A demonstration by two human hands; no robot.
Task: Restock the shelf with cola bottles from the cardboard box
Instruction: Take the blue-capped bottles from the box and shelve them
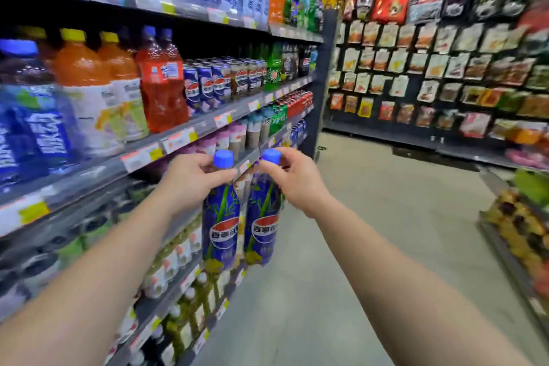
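Two cola bottles held up side by side near the middle, blue caps on top, hanging upright and almost touching: left cola bottle (pixel 221 226) pinched at the neck by the left hand (pixel 190 180), right cola bottle (pixel 263 223) pinched at the neck by the right hand (pixel 292 180), each grip curled tight just under its cap. Both bottles in the air just in front of the shelf (pixel 184 140) edge, shelf running from 9 o'clock toward 12 o'clock, packed with orange drinks (pixel 89 83) and cola cans (pixel 208 83). Snack packs (pixel 430 68) on the far wall at 2 o'clock, grey floor (pixel 371 217) below.
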